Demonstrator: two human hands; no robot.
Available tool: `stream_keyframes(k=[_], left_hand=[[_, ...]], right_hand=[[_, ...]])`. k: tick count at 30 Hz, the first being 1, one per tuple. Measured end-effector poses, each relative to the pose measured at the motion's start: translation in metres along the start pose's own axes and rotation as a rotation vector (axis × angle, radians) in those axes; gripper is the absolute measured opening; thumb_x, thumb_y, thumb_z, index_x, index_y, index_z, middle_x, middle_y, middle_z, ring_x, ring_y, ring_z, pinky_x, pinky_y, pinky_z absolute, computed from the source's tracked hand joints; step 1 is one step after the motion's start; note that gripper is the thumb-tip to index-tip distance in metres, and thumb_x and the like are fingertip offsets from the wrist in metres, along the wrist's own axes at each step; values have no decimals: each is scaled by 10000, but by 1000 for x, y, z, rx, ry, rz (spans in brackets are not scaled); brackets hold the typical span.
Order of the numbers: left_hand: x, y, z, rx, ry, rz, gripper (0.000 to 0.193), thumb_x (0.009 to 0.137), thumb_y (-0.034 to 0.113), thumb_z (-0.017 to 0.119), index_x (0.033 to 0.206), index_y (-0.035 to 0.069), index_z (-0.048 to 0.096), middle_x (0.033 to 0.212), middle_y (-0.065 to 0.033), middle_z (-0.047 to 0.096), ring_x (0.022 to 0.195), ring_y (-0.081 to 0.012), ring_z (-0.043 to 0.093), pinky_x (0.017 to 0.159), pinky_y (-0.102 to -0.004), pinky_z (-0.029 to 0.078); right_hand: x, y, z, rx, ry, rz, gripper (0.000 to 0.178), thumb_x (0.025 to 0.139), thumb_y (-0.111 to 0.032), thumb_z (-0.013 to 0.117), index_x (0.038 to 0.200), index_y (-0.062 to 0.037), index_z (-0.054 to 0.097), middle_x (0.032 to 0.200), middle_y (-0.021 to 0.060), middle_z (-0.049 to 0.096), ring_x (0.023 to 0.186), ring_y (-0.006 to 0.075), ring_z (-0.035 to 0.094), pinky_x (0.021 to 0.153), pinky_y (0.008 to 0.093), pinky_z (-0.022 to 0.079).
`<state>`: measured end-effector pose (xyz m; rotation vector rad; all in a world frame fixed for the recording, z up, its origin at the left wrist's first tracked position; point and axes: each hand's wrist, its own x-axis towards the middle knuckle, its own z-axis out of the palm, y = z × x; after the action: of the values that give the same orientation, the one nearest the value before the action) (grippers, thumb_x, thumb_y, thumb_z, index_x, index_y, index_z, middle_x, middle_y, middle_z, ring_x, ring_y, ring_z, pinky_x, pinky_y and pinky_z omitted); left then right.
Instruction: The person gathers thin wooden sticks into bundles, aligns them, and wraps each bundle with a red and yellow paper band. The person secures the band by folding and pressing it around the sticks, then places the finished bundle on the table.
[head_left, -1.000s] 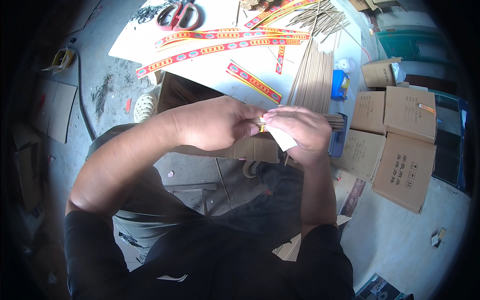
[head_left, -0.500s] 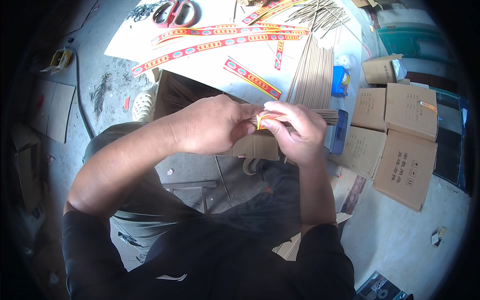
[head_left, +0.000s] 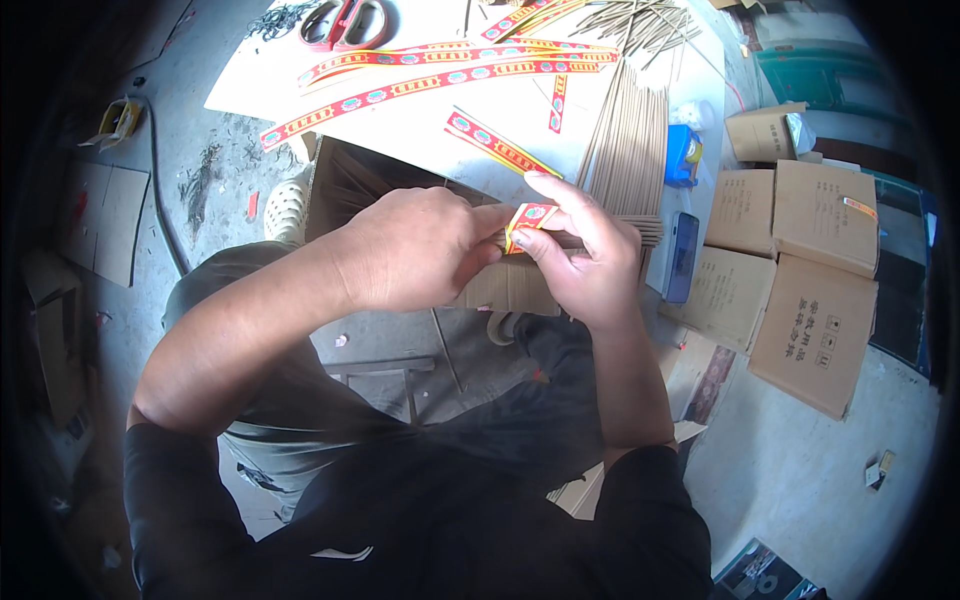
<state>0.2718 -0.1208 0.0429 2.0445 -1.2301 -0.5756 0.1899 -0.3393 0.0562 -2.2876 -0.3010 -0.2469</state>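
Note:
A bundle of thin brown incense sticks lies crosswise between my two hands, just off the near edge of the table. My left hand is closed on the bundle's left end, thumb and forefinger pinching it. A red and yellow paper band wraps partly around the sticks, one flap of it showing flat. My right hand is curled over the sticks, its thumb pressing on the band and its forefinger raised behind the flap. Most of the bundle's middle is hidden by the right hand.
On the white table lie red patterned paper strips, red-handled scissors, loose incense sticks and a blue dispenser. A blue case sits at its right edge. Cardboard boxes stand at right.
The band's flap has come up into view between my fingers. My right forefinger has lifted away from the thumb, and the bundle's right end sticks out less past my right hand.

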Motion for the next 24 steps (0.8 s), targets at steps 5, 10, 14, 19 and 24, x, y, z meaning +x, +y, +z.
stream_keyframes(k=[5, 10, 14, 19, 24], left_hand=[[0, 4, 1, 35, -41, -53, 342, 1005, 194, 644, 1315, 54, 609, 812, -168, 689, 779, -380, 696, 712, -503, 558], [2, 2, 5, 125, -52, -27, 339, 1032, 249, 601, 1310, 56, 590, 795, -169, 718, 774, -373, 722, 710, -499, 587], [2, 7, 3, 151, -33, -16, 337, 1020, 240, 621, 1306, 61, 608, 802, -154, 700, 784, -365, 710, 712, -487, 577], [3, 11, -2, 187, -81, -36, 370, 1048, 280, 584, 1346, 61, 582, 815, -159, 711, 809, -356, 724, 730, -481, 591], [1, 10, 0, 214, -51, -22, 343, 1038, 272, 604, 1288, 36, 599, 870, -154, 724, 818, -345, 732, 736, -470, 598]], right_hand=[[-3, 7, 4, 53, -15, 82, 507, 882, 23, 797, 1364, 42, 642, 906, 106, 790, 857, 111, 739, 817, 284, 597], [-2, 1, 2, 46, -33, 205, 531, 874, 19, 802, 1382, 3, 647, 903, 91, 790, 853, 96, 731, 818, 281, 591], [-7, 6, 3, 119, -13, 221, 544, 860, -5, 816, 1378, -38, 654, 892, 106, 785, 840, 142, 747, 790, 297, 593], [-11, 8, 6, 166, 42, 233, 543, 838, -37, 824, 1355, -91, 662, 879, 129, 782, 797, 225, 778, 728, 331, 599], [-6, 0, 3, 97, 2, 264, 465, 855, -28, 833, 1285, -41, 656, 925, 104, 792, 859, 159, 760, 798, 311, 595]])
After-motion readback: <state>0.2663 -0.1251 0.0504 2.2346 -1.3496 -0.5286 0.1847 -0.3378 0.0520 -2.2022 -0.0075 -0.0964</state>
